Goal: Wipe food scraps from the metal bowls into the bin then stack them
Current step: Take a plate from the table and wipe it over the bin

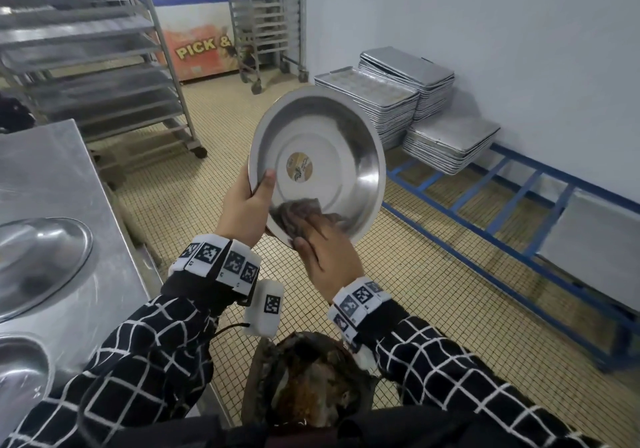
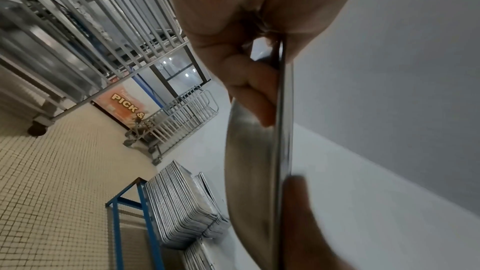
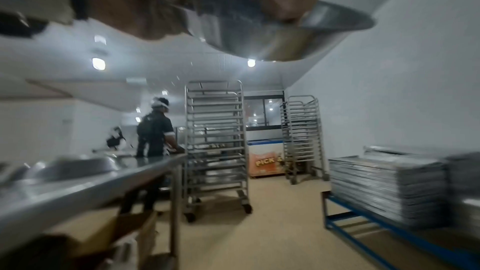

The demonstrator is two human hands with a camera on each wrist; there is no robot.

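Directly below the bowl sits the bin (image 1: 308,388), full of brown scraps; above it the left hand (image 1: 242,208) grips the metal bowl (image 1: 318,160) by its rim, thumb inside, tilted toward the person. The right hand (image 1: 329,257) presses a dark cloth (image 1: 298,210) with straight fingers on the lower inner wall; best to sweep down toward the bin, bowl kept tilted. The bowl is smooth, shiny and shallow with a round sticker (image 1: 300,167); left of it more bowls (image 1: 38,264) lie, apparently upturned, on the steel table (image 1: 52,170), and beyond it stand stacked trays (image 1: 388,101).

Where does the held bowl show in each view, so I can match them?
Head: bowl at centre, tilted toward the camera.
Left wrist: centre to bottom, edge-on.
Right wrist: top, right of centre, seen from below.
Shared landmark: "PICK &" freezer.
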